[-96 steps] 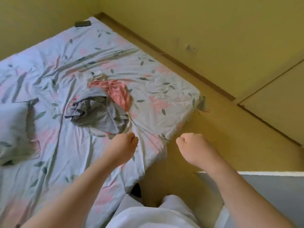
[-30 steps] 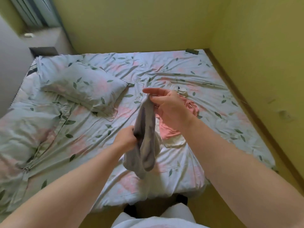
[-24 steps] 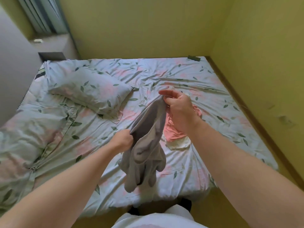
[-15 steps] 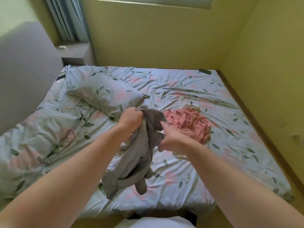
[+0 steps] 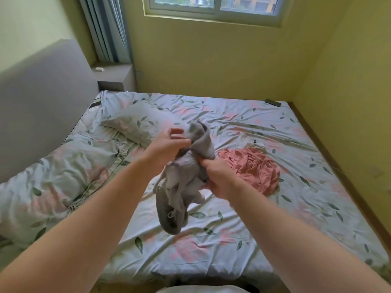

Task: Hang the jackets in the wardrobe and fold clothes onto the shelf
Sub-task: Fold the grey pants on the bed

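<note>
A: What is nearest, at the foot of the bed (image 5: 211,246)?

B: A strip of white cloth (image 5: 201,289), cut off by the lower edge; I cannot tell what it is. Two bare forearms reach over the bed; its sheet is thin and wrinkled, pale with pink flowers and green leaves.

A: And the hands?

B: Both hold the grey garment (image 5: 182,180) in the air above the middle of the bed; the right hand (image 5: 220,176) is clenched around its bunched middle; the left hand (image 5: 167,144) pinches the upper fold between thumb and fingers. The cloth looks like soft knit, crumpled; a rounded loop hangs down toward the sheet; its true shape is hidden in the folds.

A: What lies around?

B: A pink garment (image 5: 254,168), thin and creased, lies in a heap on the bed, partly behind the right hand; at the headboard side of the bed there is a puffy quilt (image 5: 53,180) and a pillow (image 5: 137,123) in the same print; the left hand covers one pillow corner.

A: And farther?

B: A flat dark object (image 5: 273,102) at the far corner of the bed, too small to name; a padded grey headboard (image 5: 42,98); beyond the bed a grey ledge (image 5: 114,75), a pleated curtain (image 5: 105,28) and a window (image 5: 213,7), cut by the upper edge.
</note>
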